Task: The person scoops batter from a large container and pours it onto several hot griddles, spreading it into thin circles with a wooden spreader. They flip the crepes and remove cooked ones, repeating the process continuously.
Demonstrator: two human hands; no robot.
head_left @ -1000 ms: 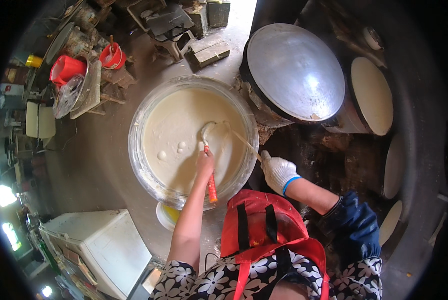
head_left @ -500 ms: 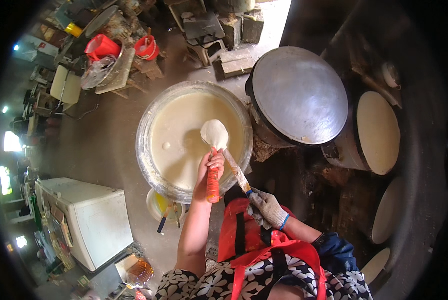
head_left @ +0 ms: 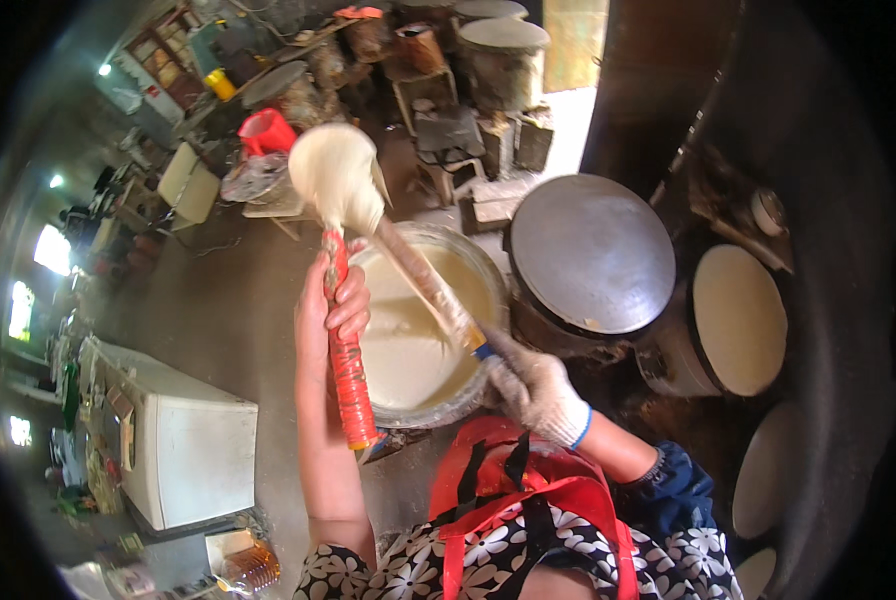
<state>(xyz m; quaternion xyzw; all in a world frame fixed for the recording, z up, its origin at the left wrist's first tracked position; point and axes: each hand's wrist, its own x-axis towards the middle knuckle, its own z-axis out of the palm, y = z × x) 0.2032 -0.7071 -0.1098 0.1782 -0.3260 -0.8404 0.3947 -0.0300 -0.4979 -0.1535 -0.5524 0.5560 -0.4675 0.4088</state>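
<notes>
My bare left hand [head_left: 336,298] is closed around the red wrapped handle of a ladle [head_left: 351,400]. The ladle's head is raised above the far-left rim of a big round pot [head_left: 495,275] and coated in thick cream-coloured batter [head_left: 334,172]. My right hand [head_left: 540,395], in a knitted work glove, grips a wooden stick [head_left: 423,276] near a blue band. The stick slants up to the ladle's head, where batter covers its far end, so I cannot tell its shape. More pale batter [head_left: 408,350] fills the pot below.
To the right stands a large vessel under a round metal lid [head_left: 593,255], with a pale-topped drum [head_left: 738,320] beyond it. A white chest [head_left: 203,450] is at the left. Far back are a red bucket [head_left: 266,132], a low stool [head_left: 448,165] and several drums.
Both hands have lifted the ladle and stick from above the pot, up and to the left. The view has tilted, showing more of the far side of the room.
</notes>
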